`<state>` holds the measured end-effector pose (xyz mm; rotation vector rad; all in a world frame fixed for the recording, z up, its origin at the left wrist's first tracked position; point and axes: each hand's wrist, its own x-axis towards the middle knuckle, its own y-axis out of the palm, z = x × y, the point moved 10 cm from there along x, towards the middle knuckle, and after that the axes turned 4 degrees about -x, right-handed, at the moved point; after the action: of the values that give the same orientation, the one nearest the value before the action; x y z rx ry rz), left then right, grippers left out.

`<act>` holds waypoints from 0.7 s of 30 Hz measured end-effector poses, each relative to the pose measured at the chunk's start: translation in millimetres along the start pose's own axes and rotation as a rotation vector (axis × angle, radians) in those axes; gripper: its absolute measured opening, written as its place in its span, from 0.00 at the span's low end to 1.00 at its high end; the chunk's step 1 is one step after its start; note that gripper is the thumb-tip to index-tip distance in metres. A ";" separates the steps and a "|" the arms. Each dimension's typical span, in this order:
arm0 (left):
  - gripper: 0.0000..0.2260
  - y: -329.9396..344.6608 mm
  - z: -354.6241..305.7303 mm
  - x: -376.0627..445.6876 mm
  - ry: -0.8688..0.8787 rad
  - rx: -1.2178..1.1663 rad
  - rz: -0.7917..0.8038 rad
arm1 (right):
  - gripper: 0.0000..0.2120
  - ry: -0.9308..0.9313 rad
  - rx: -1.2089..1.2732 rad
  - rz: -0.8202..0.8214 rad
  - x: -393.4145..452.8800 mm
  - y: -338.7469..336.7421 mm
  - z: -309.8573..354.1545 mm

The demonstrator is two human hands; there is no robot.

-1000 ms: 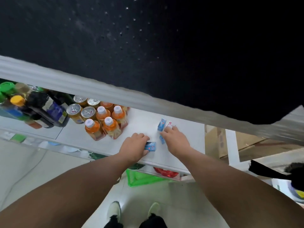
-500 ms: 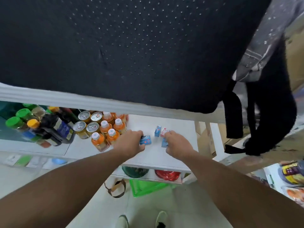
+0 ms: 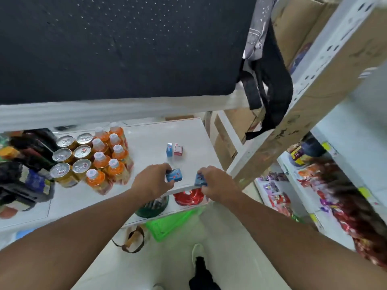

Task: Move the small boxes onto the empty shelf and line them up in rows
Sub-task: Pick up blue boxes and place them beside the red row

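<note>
Fingers of left hand (image 3: 154, 181) pinch a blue box (image 3: 174, 175), right hand (image 3: 215, 183) grips another blue box (image 3: 199, 179) (frame center, at white shelf (image 3: 150, 143) front edge); 2 boxes (image 3: 174, 149) stand behind.

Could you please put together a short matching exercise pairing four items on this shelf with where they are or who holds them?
Things:
1. lying blue box
2. upright blue box
3. red and white box
4. orange bottles

Places:
A. beside the cans, left part of the shelf
B. in the left hand
C. standing free, further back
D. in the right hand

Pairs: 1-B, 2-D, 3-C, 4-A
</note>
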<state>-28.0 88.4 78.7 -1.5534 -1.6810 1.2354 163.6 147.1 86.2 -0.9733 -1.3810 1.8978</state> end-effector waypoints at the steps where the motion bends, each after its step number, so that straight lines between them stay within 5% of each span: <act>1: 0.19 4.0 -7.4 -2.1 0.030 -0.025 0.024 | 0.18 0.037 0.004 0.000 -16.5 2.8 -6.2; 11: 0.18 35.2 -147.6 -20.4 0.394 0.058 0.200 | 0.21 0.410 0.068 -0.073 -156.2 -9.9 -102.9; 17: 0.19 88.4 -252.5 -44.0 0.550 0.135 0.254 | 0.13 0.610 0.099 -0.127 -256.4 -22.4 -181.2; 21: 0.19 133.5 -332.2 -63.5 0.662 0.172 0.327 | 0.19 0.736 0.150 -0.136 -329.5 -9.6 -229.5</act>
<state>333.0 103.8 119.6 -1.8995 -0.9054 0.8354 537.9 6.0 121.9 -1.2860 -0.8277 1.3078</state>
